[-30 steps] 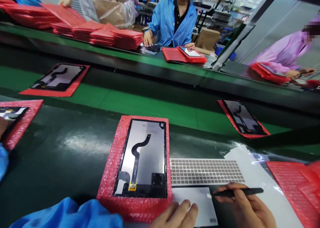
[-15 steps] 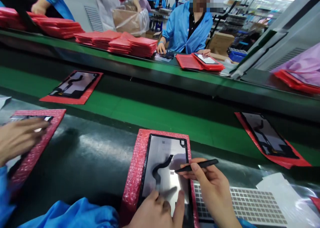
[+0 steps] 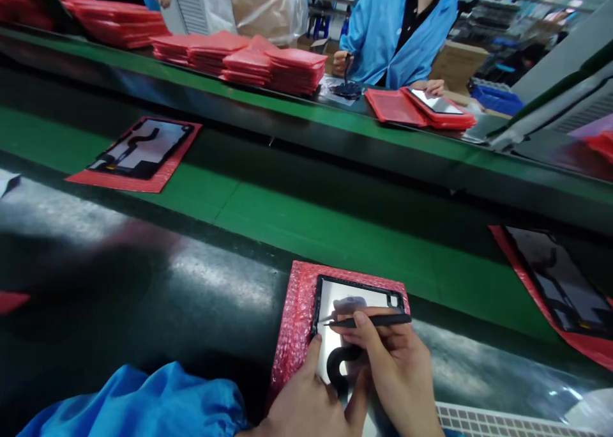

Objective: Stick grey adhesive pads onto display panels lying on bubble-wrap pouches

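A tablet display panel (image 3: 347,303) with a silver back and black border lies on a pink-red bubble-wrap pouch (image 3: 294,322). A black flexible cable (image 3: 338,363) curves across its lower part, partly hidden by my hands. My left hand (image 3: 306,392) rests spread on the panel's near edge, holding nothing. Just to the right, my right hand (image 3: 395,373) grips slim black tweezers (image 3: 371,321), their tips over the panel's upper part. The panel's lower end is hidden under my hands.
A dark conveyor belt with a green strip carries more panels on red pouches (image 3: 138,156). A gridded sheet (image 3: 493,421) lies at the bottom edge. Beyond a raised rail, red pouch stacks (image 3: 268,63) and a co-worker in a blue coat (image 3: 397,34) appear.
The view has swung, and the panel and pouch sit further right and look turned. My right hand has moved over the panel with the tweezers. The gridded sheet has slid toward the bottom edge.
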`<state>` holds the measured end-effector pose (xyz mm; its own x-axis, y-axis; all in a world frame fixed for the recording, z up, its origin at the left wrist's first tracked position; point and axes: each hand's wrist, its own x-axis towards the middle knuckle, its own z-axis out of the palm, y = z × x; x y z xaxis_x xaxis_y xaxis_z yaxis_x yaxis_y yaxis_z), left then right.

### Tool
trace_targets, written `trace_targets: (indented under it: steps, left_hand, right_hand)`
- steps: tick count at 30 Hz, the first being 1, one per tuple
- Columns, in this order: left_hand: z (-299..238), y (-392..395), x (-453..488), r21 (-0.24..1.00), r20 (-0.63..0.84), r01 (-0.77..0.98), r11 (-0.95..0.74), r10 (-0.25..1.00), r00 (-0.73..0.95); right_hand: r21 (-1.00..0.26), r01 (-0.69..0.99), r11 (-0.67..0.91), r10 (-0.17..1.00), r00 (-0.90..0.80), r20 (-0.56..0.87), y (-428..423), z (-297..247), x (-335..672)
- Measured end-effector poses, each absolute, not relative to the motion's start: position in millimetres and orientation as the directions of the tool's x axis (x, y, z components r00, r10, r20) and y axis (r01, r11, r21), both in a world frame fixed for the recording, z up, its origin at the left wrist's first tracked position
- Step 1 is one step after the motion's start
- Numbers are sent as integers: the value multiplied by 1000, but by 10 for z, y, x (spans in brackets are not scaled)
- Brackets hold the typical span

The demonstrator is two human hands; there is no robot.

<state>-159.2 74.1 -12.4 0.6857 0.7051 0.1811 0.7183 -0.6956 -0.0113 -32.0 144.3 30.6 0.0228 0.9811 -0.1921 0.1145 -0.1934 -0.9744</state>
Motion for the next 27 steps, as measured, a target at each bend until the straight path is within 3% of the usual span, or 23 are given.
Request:
trace_targets:
  steps: [8,15,18,20,23,27]
  left_hand:
    - [91,807,-1982,97,177,764,-637,767,617]
    - [269,1102,-4002,168,249,917,-361,916,315]
    - [155,1223,-4972,369,157,904,-215,973,168]
    - [122,1280,-5311,434,110,883,-180,983,147]
    - [213,1299,-5107,366,107,901,-232,973,207]
    - [355,1166,-3824,222,161,866,-448,893,421]
  right_hand:
    - [-919,337,-205,977,8,-215,1410,159,-165]
    - [-909,379,-174,981,-16,-194,1417,142,-168]
    - [-914,364,-178,980,-19,-199,1411,146,-172]
    - [-918,351,-185,979,-14,-203,1401,149,-170]
    - [-917,355,-181,980,-12,-198,1393,173,-180]
    - [-931,329,-156,986,4,-164,1417,226,-255]
